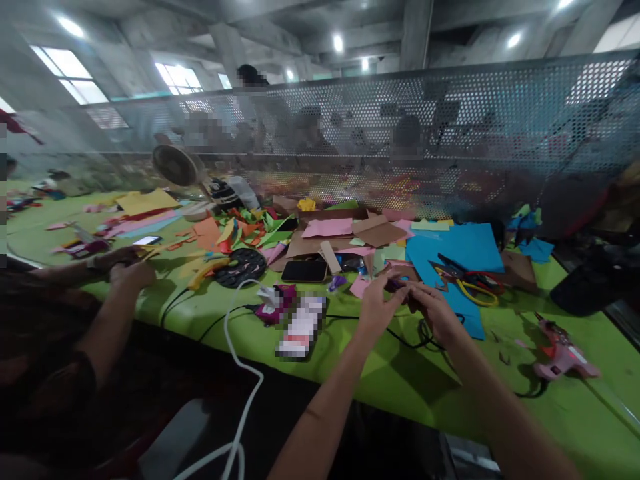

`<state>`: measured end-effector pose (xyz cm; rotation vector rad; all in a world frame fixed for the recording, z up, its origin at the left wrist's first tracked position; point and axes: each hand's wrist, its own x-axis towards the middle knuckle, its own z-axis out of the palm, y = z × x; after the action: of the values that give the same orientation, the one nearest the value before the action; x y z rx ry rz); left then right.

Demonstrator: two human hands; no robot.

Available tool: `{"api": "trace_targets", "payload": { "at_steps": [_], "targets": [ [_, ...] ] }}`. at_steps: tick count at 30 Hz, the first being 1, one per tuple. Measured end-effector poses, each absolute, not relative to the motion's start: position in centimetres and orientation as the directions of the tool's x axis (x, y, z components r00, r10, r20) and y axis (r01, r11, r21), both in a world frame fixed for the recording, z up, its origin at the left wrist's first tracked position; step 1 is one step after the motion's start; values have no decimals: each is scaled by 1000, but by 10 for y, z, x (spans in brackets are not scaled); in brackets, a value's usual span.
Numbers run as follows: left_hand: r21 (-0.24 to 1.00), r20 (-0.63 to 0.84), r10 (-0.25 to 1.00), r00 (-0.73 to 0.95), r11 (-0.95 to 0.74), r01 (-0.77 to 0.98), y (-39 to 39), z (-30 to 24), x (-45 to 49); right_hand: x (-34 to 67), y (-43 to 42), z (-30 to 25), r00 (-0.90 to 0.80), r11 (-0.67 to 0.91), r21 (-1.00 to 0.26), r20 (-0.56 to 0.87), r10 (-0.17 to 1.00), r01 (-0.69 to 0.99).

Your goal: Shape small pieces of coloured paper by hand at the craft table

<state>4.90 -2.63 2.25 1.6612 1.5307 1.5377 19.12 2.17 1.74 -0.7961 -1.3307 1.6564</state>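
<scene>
My left hand (377,303) and my right hand (434,308) meet over the green table (395,373), fingertips pinched together on a small dark piece (400,288) that I cannot make out. Just behind them lie a blue paper sheet (457,250) and scissors with yellow handles (470,283). A black phone (304,271) lies to the left of my hands. A black cable (400,337) runs under my wrists.
A pink glue gun (563,353) lies at the right. Coloured paper scraps and brown card (350,230) cover the middle. A small fan (175,167) stands at the back left. Another person's arms (107,293) rest at the left. A perforated metal screen (400,127) closes the far side.
</scene>
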Motion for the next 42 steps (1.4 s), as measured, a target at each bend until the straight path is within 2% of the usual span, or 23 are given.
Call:
{"api": "trace_targets", "payload": {
  "at_steps": [3, 7, 12, 15, 24, 28, 33, 37, 42],
  "targets": [
    [865, 434, 849, -301, -300, 401, -23, 16, 51, 191, 19, 21, -477, -82, -974, 29, 878, -211],
    [893, 416, 849, -327, -313, 323, -21, 14, 47, 191, 13, 32, -501, -106, -972, 15, 865, -212],
    [966, 230, 867, -442, -260, -7, -18, 12, 44, 193, 12, 35, -459, -46, -978, 55, 887, -205],
    [957, 146, 886, -441, -239, -163, -16, 10, 43, 194, 16, 32, -399, -11, -976, 78, 913, -216],
    [898, -8, 924, -381, -161, -410, -38, 10, 58, 193, 17, 25, -349, 76, -981, 134, 928, -176],
    [901, -40, 913, -407, -143, -409, -47, 3, 62, 197, 19, 25, -303, 127, -981, 166, 938, -147],
    [920, -7, 880, -476, -181, -348, -62, 5, 59, 204, 15, 24, -204, 219, -969, 238, 950, -112],
    [897, 16, 916, -401, -190, -399, -76, 10, 60, 203, 0, 24, -163, 297, -953, 303, 939, -62],
    [881, 121, 953, -277, -232, -413, -95, 9, 86, 184, -19, 44, -158, 443, -896, 443, 883, -36]
  ]
}}
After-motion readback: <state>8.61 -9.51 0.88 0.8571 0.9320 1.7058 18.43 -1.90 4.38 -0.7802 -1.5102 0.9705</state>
